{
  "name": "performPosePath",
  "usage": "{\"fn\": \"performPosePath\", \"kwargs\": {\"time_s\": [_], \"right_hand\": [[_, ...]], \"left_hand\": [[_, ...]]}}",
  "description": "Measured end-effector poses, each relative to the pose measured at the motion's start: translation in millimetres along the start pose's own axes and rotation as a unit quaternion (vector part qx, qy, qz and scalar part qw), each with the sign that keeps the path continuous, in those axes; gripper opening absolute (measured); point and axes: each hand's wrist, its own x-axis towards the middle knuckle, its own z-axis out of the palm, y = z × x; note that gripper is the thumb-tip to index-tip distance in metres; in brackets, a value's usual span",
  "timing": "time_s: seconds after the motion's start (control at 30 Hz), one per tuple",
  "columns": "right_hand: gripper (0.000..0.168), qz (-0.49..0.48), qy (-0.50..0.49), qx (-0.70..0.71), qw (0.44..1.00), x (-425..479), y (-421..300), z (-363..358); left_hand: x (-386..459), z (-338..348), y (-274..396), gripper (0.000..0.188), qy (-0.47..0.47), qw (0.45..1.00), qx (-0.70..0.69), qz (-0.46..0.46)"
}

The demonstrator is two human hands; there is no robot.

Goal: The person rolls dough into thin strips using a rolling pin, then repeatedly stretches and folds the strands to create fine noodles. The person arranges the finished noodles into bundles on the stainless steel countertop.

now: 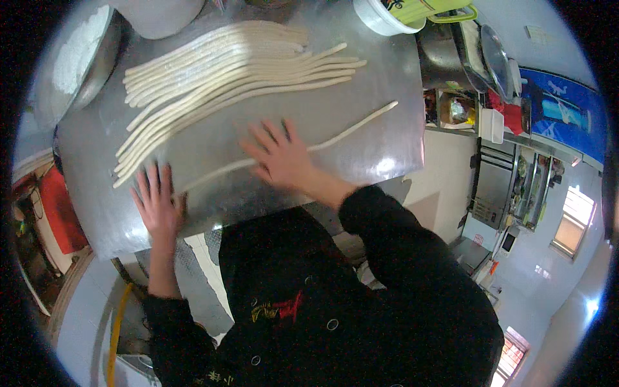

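A long thin dough strand (pixel 358 126) lies across the metal tabletop (pixel 213 126) in front of me. Over its middle my right hand (pixel 278 157) is spread flat, palm down and blurred. Beside the strand's left end is my left hand (pixel 159 203), its fingers apart and pointing away from me; whether it presses on the dough is hidden. Just past the left fingertips begins a row of several dough ropes (pixel 242 63), laid side by side along the far half of the table. Neither hand grips anything.
A metal bowl of white flour (pixel 80 58) stands at the far left, with a pale round container (pixel 162 14) beside it. At the far right is a white tub (pixel 387 19) holding a green container (pixel 420 9). A dark metal pot (pixel 440 53) sits beyond the table's right edge.
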Motion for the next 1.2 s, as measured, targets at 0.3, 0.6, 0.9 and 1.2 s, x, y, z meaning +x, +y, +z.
{"fn": "performPosePath", "kwargs": {"time_s": [0.3, 0.6, 0.9, 1.2], "right_hand": [[0.060, 0.225, -0.035, -0.054, 0.972, -42.8, 144.0, -29.2], [0.064, 0.263, -0.089, -0.070, 0.958, -158.3, 148.8, -15.4], [0.062, 0.176, 0.038, -0.106, 0.978, -78.2, 203.3, -3.8], [0.061, 0.201, 0.002, -0.146, 0.969, -87.2, 190.3, -6.3]], "left_hand": [[12.3, 13.9, -56.1, 0.087, -0.007, 0.997, 0.052, -0.057], [-85.4, 5.3, -22.6, 0.094, -0.114, 0.990, -0.055, -0.067], [-28.7, 36.8, -77.3, 0.079, 0.066, 0.981, -0.026, -0.178], [-49.8, 39.4, -66.7, 0.084, 0.076, 0.970, -0.066, -0.220]]}}
